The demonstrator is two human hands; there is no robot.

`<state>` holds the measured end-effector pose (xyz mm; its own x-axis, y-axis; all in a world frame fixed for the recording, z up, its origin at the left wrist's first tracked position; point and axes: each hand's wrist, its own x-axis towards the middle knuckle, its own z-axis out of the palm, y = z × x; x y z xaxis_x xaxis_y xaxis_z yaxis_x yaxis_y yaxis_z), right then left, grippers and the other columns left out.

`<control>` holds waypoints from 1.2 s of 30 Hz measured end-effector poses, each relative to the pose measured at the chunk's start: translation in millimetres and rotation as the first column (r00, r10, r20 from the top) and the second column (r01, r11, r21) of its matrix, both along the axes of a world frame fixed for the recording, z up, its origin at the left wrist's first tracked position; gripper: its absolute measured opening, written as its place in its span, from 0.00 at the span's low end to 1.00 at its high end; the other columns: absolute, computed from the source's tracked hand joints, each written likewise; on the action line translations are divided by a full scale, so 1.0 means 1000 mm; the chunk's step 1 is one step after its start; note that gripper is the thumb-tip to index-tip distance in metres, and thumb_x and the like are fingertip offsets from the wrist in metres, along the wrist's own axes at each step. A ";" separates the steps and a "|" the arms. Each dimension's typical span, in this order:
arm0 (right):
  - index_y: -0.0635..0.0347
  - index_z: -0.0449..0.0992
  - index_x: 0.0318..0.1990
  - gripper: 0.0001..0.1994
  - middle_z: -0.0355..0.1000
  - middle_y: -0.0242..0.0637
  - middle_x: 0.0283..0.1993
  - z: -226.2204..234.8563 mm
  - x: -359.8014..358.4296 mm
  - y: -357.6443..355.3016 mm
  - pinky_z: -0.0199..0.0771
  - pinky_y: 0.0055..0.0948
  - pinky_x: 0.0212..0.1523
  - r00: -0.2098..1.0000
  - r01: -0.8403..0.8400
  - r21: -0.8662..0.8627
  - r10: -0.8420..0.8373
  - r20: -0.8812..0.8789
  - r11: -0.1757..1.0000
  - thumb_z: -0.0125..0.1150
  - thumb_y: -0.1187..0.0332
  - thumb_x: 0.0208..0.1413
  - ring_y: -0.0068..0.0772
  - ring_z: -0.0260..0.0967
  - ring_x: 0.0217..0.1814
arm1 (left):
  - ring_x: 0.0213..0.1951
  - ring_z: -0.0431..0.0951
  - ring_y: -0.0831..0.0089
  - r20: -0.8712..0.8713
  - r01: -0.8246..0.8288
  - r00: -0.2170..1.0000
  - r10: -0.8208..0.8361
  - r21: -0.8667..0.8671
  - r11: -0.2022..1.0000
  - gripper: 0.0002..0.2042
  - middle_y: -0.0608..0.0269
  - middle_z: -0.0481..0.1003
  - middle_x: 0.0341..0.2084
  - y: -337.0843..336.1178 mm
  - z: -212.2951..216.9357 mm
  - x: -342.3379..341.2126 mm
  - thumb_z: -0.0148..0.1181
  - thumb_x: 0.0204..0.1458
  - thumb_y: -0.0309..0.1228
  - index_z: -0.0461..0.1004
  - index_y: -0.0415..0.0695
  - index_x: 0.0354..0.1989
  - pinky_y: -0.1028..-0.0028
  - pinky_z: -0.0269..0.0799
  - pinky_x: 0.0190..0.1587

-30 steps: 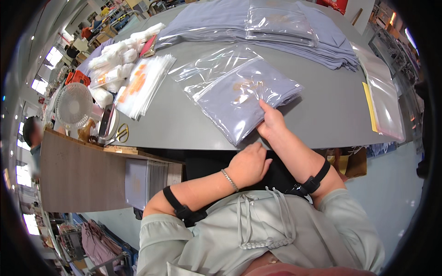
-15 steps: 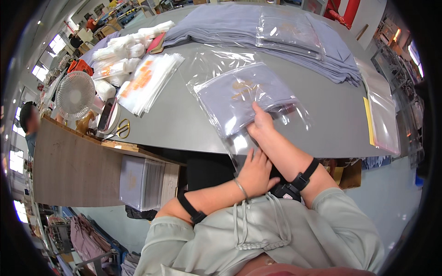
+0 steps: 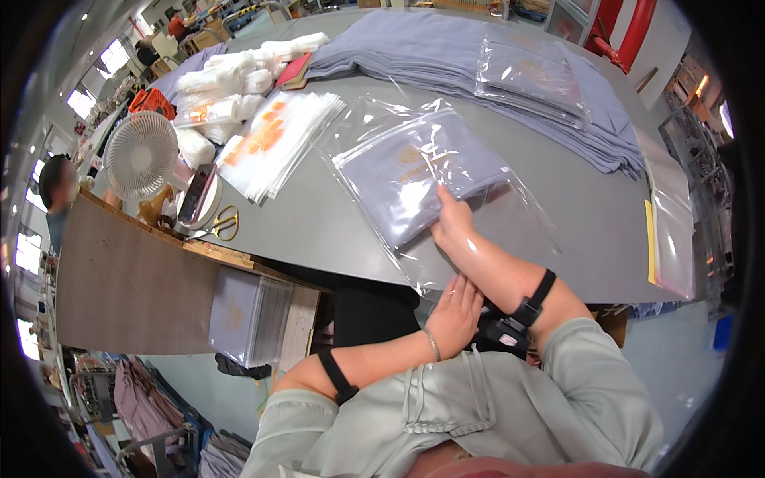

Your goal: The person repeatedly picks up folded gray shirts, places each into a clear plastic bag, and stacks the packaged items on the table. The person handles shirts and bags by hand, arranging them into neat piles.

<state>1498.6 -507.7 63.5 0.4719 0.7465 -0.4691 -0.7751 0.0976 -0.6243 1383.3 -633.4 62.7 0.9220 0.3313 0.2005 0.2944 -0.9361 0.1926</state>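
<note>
A folded lavender-grey cloth with a gold print lies in a clear plastic bag on the table. My right hand grips the cloth's near edge, thumb on top and the other fingers hidden beneath. Clear film seems to cover that wrist, so the hand appears to be inside the bag. Close to the table's near edge is my left hand, palm down with fingers stretched out, by the bag's near end and below my right forearm. Whether its fingertips press on the film, I cannot tell.
Behind lies a stack of lavender-grey cloth with bagged pieces on top. Flat plastic bags, scissors, a phone and a fan stand to the left. More clear bags hang over the right edge. Bagged pieces fill a shelf below.
My left hand has moved down along the bag's near end, its fingers now closer together. My right hand keeps its grip on the cloth. The whole view has shifted slightly.
</note>
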 end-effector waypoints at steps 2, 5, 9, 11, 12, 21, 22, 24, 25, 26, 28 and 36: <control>0.71 0.63 0.52 0.18 0.66 0.47 0.50 0.003 0.007 -0.018 0.69 0.44 0.51 1.000 -0.020 -0.053 0.021 0.014 0.998 0.51 0.66 0.61 0.42 0.67 0.51 | 0.60 0.57 0.46 -0.068 -0.047 0.996 0.050 0.037 0.998 0.31 0.39 0.60 0.56 0.004 0.001 0.008 0.55 0.46 0.39 0.61 0.31 0.57 0.57 0.47 0.64; 0.70 0.63 0.51 0.17 0.67 0.47 0.50 0.002 0.012 -0.027 0.69 0.45 0.53 0.998 -0.021 -0.025 0.020 -0.058 0.999 0.51 0.66 0.61 0.43 0.67 0.52 | 0.61 0.57 0.48 -0.060 0.014 0.998 -0.012 0.042 0.999 0.25 0.43 0.61 0.56 0.006 -0.003 0.008 0.46 0.50 0.34 0.64 0.34 0.56 0.57 0.47 0.64; 0.67 0.64 0.52 0.18 0.67 0.45 0.50 -0.008 0.012 0.018 0.69 0.45 0.51 0.992 -0.112 0.029 0.113 -0.048 0.993 0.52 0.63 0.60 0.43 0.67 0.50 | 0.60 0.60 0.50 0.059 0.065 0.996 -0.068 0.041 0.997 0.24 0.42 0.63 0.54 0.003 -0.011 -0.006 0.48 0.49 0.33 0.65 0.35 0.55 0.56 0.50 0.62; 0.63 0.64 0.53 0.19 0.67 0.42 0.49 -0.013 0.010 0.055 0.70 0.45 0.49 0.991 -0.108 0.121 0.117 -0.067 0.987 0.55 0.61 0.59 0.40 0.67 0.48 | 0.57 0.63 0.52 0.088 0.096 0.991 -0.098 0.028 0.995 0.24 0.43 0.66 0.52 0.000 -0.015 -0.011 0.49 0.48 0.33 0.66 0.35 0.55 0.55 0.53 0.61; 0.63 0.64 0.53 0.19 0.67 0.42 0.49 -0.014 0.010 0.075 0.69 0.45 0.49 0.989 -0.115 0.157 0.129 -0.077 0.981 0.55 0.61 0.59 0.40 0.67 0.48 | 0.56 0.65 0.52 0.100 0.102 0.990 -0.104 0.026 0.994 0.24 0.43 0.67 0.51 0.000 -0.015 -0.012 0.50 0.48 0.33 0.66 0.35 0.54 0.54 0.55 0.60; 0.73 0.61 0.53 0.26 0.68 0.49 0.47 0.013 0.054 0.043 0.77 0.35 0.44 0.804 -0.368 -0.236 0.435 0.405 0.900 0.55 0.58 0.59 0.41 0.71 0.46 | 0.58 0.62 0.56 -0.027 0.055 0.998 -0.055 -0.024 0.998 0.33 0.48 0.64 0.55 0.001 0.000 -0.022 0.60 0.44 0.43 0.63 0.37 0.57 0.52 0.52 0.61; 0.74 0.58 0.56 0.27 0.69 0.47 0.45 0.013 0.065 0.026 0.78 0.32 0.43 0.743 -0.315 -0.313 0.438 0.506 0.896 0.54 0.60 0.59 0.39 0.72 0.45 | 0.60 0.59 0.56 0.035 0.025 0.999 -0.024 -0.008 1.000 0.34 0.47 0.62 0.57 0.000 0.003 -0.023 0.61 0.44 0.44 0.62 0.37 0.58 0.51 0.50 0.62; 0.72 0.55 0.57 0.24 0.67 0.47 0.48 0.007 0.084 0.010 0.78 0.30 0.42 0.797 -0.060 -0.230 0.185 0.575 0.971 0.52 0.64 0.60 0.38 0.71 0.46 | 0.62 0.57 0.56 -0.046 0.062 0.997 -0.064 -0.040 0.997 0.35 0.47 0.59 0.59 -0.002 0.005 -0.022 0.60 0.44 0.44 0.60 0.36 0.59 0.49 0.49 0.62; 0.70 0.54 0.57 0.23 0.66 0.46 0.49 0.002 0.090 0.007 0.78 0.30 0.42 0.792 0.091 -0.195 0.048 0.608 0.977 0.51 0.66 0.61 0.38 0.71 0.46 | 0.62 0.58 0.57 -0.032 0.074 0.997 -0.075 -0.036 0.997 0.35 0.48 0.60 0.59 -0.004 0.005 -0.021 0.61 0.43 0.44 0.60 0.36 0.59 0.49 0.50 0.62; 0.69 0.53 0.57 0.22 0.66 0.45 0.49 -0.002 0.095 0.010 0.78 0.30 0.42 0.801 0.009 -0.099 0.052 0.597 0.995 0.50 0.68 0.61 0.38 0.70 0.46 | 0.61 0.59 0.58 -0.002 0.087 0.996 -0.087 -0.024 0.996 0.35 0.49 0.60 0.59 -0.005 0.005 -0.021 0.61 0.42 0.44 0.61 0.37 0.59 0.48 0.50 0.61; 0.66 0.53 0.56 0.19 0.64 0.44 0.50 -0.005 0.099 0.038 0.79 0.30 0.41 0.821 -0.091 0.085 0.026 0.571 0.992 0.48 0.72 0.60 0.36 0.70 0.46 | 0.62 0.56 0.55 -0.066 0.106 0.992 -0.110 -0.054 0.993 0.35 0.48 0.59 0.59 -0.005 0.006 -0.020 0.60 0.44 0.44 0.61 0.36 0.59 0.46 0.46 0.62; 0.54 0.61 0.59 0.24 0.62 0.49 0.58 -0.001 0.079 0.014 0.69 0.42 0.52 0.108 0.072 -0.233 0.225 0.968 0.970 0.52 0.75 0.53 0.46 0.63 0.57 | 0.63 0.55 0.59 -0.020 0.058 0.998 -0.060 -0.079 0.995 0.33 0.49 0.59 0.59 -0.001 0.011 -0.030 0.58 0.46 0.42 0.60 0.36 0.59 0.46 0.44 0.63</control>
